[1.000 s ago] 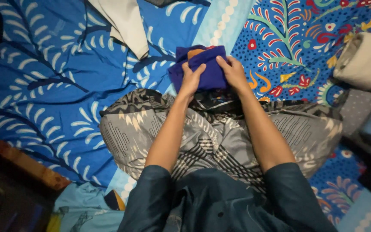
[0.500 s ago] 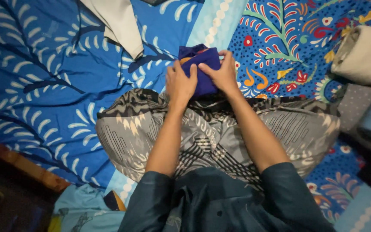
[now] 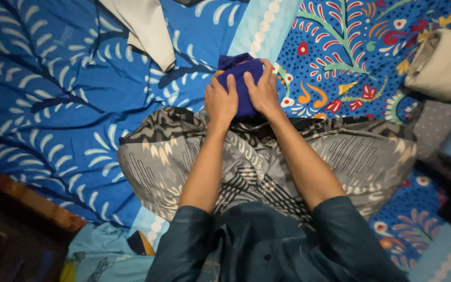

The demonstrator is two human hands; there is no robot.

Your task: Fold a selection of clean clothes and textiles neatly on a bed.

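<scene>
Both hands pressed flat, fingers close together w/ the small folded dark-blue cloth bundle w/ an orange edge under them: left hand on its near-left side, right hand on the right, thumbs nearly meeting. Bundle sits on the blue patterned bedsheet, just past the grey-and-black patterned sarong over the lap. Looks mostly folded already, compact; prob. only final pressing left. Beyond fingertips, up-left: loose beige cloth. Far right: rolled cream fabric.
</scene>
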